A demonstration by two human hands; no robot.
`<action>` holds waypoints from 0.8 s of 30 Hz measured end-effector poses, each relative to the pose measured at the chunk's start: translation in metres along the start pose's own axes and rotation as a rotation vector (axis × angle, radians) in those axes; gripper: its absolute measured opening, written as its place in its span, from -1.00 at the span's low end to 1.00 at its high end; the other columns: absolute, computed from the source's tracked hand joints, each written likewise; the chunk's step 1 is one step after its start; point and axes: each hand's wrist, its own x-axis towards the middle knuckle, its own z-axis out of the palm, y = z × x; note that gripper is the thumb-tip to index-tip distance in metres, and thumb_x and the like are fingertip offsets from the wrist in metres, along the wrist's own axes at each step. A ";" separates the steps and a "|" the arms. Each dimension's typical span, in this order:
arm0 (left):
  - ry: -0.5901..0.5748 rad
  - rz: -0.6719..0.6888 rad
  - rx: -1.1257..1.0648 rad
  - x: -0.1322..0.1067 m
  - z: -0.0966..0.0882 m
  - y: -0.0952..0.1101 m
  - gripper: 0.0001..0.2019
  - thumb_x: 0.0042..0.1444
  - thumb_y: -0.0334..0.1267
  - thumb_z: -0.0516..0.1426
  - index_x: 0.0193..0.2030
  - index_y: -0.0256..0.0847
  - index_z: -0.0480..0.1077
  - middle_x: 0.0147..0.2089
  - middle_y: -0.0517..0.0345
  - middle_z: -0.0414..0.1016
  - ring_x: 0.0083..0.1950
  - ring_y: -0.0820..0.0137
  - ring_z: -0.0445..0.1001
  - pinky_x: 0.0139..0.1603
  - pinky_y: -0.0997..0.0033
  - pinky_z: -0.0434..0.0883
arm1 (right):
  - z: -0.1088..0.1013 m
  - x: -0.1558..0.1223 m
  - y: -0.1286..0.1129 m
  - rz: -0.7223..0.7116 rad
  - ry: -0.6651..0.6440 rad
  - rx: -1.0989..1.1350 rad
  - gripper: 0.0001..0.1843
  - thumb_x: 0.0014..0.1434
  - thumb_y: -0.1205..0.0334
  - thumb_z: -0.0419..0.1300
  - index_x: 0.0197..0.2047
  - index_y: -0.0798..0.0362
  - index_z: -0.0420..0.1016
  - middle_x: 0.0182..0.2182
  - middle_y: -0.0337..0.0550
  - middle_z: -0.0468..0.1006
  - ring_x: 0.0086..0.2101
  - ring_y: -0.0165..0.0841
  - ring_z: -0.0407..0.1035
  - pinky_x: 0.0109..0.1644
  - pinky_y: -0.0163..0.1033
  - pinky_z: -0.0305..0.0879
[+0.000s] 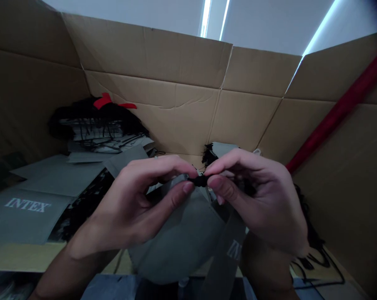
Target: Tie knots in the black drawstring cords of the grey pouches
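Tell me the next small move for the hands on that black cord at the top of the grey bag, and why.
Likely draw the left hand and right hand slightly apart to pull the black cord snug. Each pinches it between thumb and forefinger at the top edge of the grey bag, which hangs below them. Knot or toggle: too small to tell.

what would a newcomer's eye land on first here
Dead centre, the left hand and right hand pinch a black cord at the top of a grey bag. Flat grey INTEX bags lie at the left, a cord bundle with a red tie sits behind them, and a red pole slants up the right.
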 end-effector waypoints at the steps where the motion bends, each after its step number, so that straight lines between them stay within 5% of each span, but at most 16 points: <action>1: 0.011 0.004 0.007 0.000 0.000 0.000 -0.85 0.51 -0.41 0.35 0.09 -0.09 0.70 -0.05 0.28 0.80 -0.14 0.53 0.67 -0.24 0.59 0.51 | 0.000 0.000 0.000 -0.002 0.004 -0.002 -0.78 0.32 0.28 0.72 -0.16 0.06 0.79 -0.49 -0.36 0.67 -0.50 -0.52 0.55 -0.42 -0.50 0.47; 12: 0.003 0.057 0.024 0.003 0.001 -0.003 -0.88 0.56 -0.39 0.32 0.10 -0.11 0.67 -0.04 0.29 0.78 -0.11 0.53 0.68 -0.17 0.55 0.53 | -0.004 -0.001 0.003 -0.045 -0.027 -0.044 -0.75 0.30 0.36 0.71 -0.02 0.00 0.84 -0.34 -0.30 0.80 -0.37 -0.44 0.69 -0.27 -0.43 0.62; 24: -0.008 0.152 0.079 0.003 0.001 -0.004 -0.82 0.53 -0.47 0.33 0.14 -0.14 0.66 -0.03 0.21 0.81 -0.11 0.49 0.72 -0.02 0.51 0.63 | 0.001 0.001 -0.007 -0.015 0.031 -0.181 -0.85 0.32 0.44 0.52 -0.25 0.02 0.74 -0.45 -0.35 0.73 -0.48 -0.53 0.60 -0.42 -0.53 0.48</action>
